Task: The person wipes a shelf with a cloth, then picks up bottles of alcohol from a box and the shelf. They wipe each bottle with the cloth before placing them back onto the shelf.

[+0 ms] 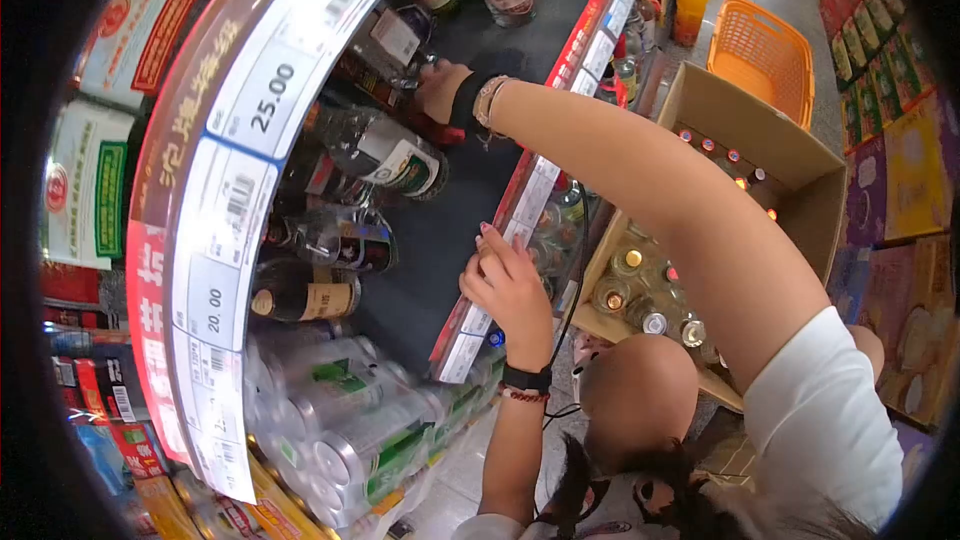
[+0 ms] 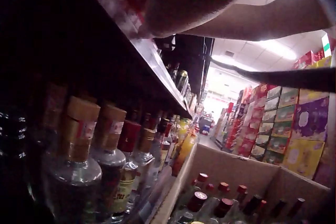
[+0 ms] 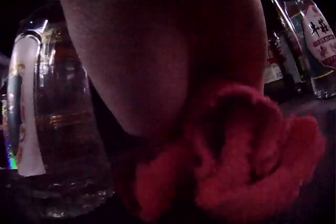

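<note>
My right hand reaches deep onto the dark shelf and holds a bunched red cloth under the palm. Its fingertips are right at a bottle with a pale label, and are partly hidden. Close beside this hand, a clear glass bottle with a white and green label stands on the shelf. My left hand rests on the shelf's front edge, over the price-tag strip, with its fingers loosely extended and nothing in them.
More bottles and wrapped cans line the shelves. Beside my knees stands an open cardboard box with several bottles inside. Behind it is an orange basket on the floor. Stacked cartons line the aisle's far side.
</note>
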Demonstrator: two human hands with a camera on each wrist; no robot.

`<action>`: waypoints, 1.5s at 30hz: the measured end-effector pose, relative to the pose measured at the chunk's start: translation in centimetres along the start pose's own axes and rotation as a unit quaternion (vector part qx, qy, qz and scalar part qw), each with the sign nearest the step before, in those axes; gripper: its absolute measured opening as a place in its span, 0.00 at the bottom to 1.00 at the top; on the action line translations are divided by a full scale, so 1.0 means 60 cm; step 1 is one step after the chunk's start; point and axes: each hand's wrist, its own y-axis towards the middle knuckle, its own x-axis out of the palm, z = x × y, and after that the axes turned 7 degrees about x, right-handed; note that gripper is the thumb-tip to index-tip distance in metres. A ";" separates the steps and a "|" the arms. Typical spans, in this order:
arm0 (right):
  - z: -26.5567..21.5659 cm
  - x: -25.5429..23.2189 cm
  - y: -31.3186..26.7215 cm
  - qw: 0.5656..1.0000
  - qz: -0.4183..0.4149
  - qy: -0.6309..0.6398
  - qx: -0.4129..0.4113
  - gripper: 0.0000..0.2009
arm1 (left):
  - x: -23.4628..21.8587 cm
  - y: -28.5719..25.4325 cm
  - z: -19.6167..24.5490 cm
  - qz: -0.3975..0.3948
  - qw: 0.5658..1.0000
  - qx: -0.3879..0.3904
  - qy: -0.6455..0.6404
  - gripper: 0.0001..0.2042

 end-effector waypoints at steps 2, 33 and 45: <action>0.000 -0.013 -0.014 0.999 -0.005 0.043 0.028 0.19 | 0.008 -0.001 -0.003 0.015 1.000 0.003 -0.007 0.22; 0.075 -0.044 -0.016 0.944 -0.024 0.106 0.310 0.22 | 0.113 0.156 0.048 -0.035 0.978 0.081 -0.188 0.17; 0.112 -0.043 -0.057 0.988 0.010 0.092 0.120 0.21 | 0.118 0.146 0.069 0.032 0.991 0.016 -0.130 0.10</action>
